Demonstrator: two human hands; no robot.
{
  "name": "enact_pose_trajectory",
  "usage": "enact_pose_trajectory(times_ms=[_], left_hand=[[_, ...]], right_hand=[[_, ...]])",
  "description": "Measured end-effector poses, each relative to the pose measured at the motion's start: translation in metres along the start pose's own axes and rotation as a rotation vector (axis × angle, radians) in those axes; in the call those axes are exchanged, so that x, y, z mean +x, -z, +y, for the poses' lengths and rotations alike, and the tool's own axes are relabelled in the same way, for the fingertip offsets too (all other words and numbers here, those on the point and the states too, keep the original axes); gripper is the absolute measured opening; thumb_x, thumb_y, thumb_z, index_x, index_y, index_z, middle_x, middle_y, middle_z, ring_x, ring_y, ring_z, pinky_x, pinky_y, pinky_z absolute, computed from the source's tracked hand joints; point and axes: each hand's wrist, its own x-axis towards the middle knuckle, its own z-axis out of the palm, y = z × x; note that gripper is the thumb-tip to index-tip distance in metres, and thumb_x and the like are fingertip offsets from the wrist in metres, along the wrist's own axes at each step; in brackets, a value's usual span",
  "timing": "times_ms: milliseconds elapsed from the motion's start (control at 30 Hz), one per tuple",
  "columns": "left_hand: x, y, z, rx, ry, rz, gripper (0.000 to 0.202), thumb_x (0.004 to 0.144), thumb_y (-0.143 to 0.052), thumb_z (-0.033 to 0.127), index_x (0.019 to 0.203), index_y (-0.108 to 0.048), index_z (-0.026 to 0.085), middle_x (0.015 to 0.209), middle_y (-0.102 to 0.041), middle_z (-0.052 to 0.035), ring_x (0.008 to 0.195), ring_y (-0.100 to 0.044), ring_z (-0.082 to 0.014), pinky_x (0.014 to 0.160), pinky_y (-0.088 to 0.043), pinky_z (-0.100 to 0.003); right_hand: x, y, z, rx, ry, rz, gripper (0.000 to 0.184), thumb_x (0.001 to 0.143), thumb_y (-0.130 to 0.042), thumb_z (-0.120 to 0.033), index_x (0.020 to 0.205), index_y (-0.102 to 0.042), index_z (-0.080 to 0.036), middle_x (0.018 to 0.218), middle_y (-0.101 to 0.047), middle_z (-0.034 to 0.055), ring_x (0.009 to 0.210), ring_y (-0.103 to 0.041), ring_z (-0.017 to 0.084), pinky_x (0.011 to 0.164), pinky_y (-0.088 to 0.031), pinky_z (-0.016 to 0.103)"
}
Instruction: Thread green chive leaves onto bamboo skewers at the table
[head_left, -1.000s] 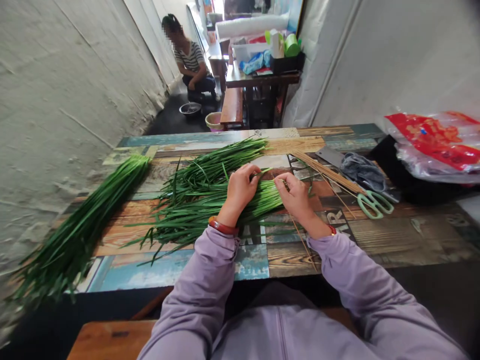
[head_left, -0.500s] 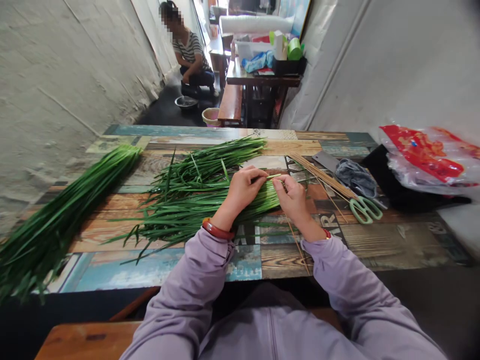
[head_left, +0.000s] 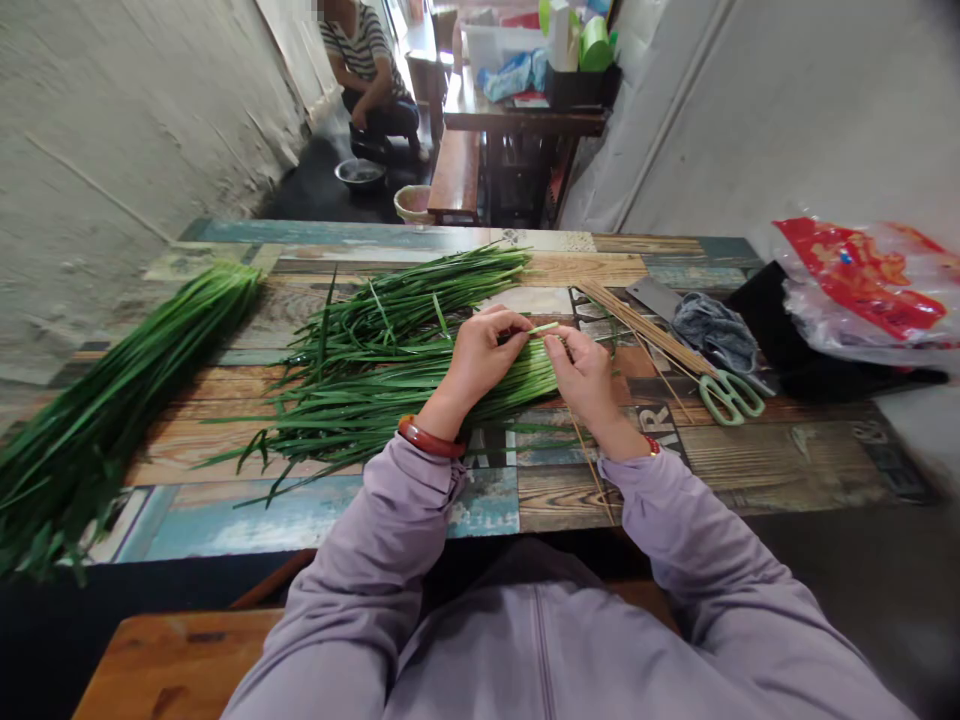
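My left hand (head_left: 487,355) is closed in a pinch on a garlic chive (head_left: 544,328), whose pale end sticks out past the fingertips. My right hand (head_left: 583,375) meets it there, thumb and forefinger pinching at that same end. Under both hands lies a row of garlic chives (head_left: 375,405), pale stems to the right, dark leaves to the left. A thin bamboo skewer (head_left: 591,465) slants from below the right fingertips towards the front edge; its upper part is hidden. Behind that row rests another bunch of chives (head_left: 420,295).
A large chive bundle (head_left: 142,375) overhangs the table's left front. To the right are bamboo skewers (head_left: 649,330), green-handled scissors (head_left: 731,397), a grey cloth (head_left: 715,330) and a red-and-clear plastic bag (head_left: 862,280). Beyond the table a person (head_left: 375,85) squats by a metal basin (head_left: 361,176).
The whole view has shifted slightly, so the table sits higher in the picture. Both hands keep their pinch; the chive's pale end shows a little more between them.
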Motion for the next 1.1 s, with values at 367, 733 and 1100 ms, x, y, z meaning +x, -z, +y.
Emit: enact_pose_trajectory(times_ms=[367, 733, 1100], left_hand=[[0.002, -0.002, -0.005, 0.015, -0.029, 0.015, 0.011, 0.080, -0.062, 0.011, 0.076, -0.070, 0.017, 0.077, -0.065, -0.0014, 0.076, -0.059, -0.0144, 0.073, -0.047, -0.027], [0.001, -0.003, -0.007, 0.002, -0.069, 0.010, 0.013, 0.079, -0.061, 0.009, 0.077, -0.071, 0.017, 0.078, -0.066, -0.0018, 0.079, -0.060, -0.0154, 0.076, -0.047, -0.028], [0.000, -0.003, -0.008, 0.033, -0.091, 0.000, 0.017, 0.080, -0.058, 0.009, 0.080, -0.072, 0.018, 0.080, -0.067, -0.0028, 0.080, -0.061, -0.0160, 0.079, -0.047, -0.029]], right_hand=[[0.002, -0.001, 0.000, -0.027, -0.004, -0.005, 0.031, 0.093, -0.047, -0.041, 0.095, -0.070, -0.020, 0.094, -0.076, 0.0062, 0.088, -0.069, 0.022, 0.081, -0.051, 0.032], [0.000, -0.005, 0.010, 0.148, 0.000, -0.008, 0.032, 0.093, -0.052, -0.043, 0.111, -0.063, -0.019, 0.110, -0.072, 0.0086, 0.102, -0.066, 0.021, 0.092, -0.050, 0.035], [0.000, -0.008, 0.014, 0.199, 0.018, 0.016, 0.027, 0.095, -0.053, -0.042, 0.112, -0.058, -0.021, 0.108, -0.068, 0.0057, 0.082, -0.063, 0.016, 0.079, -0.048, 0.032]])
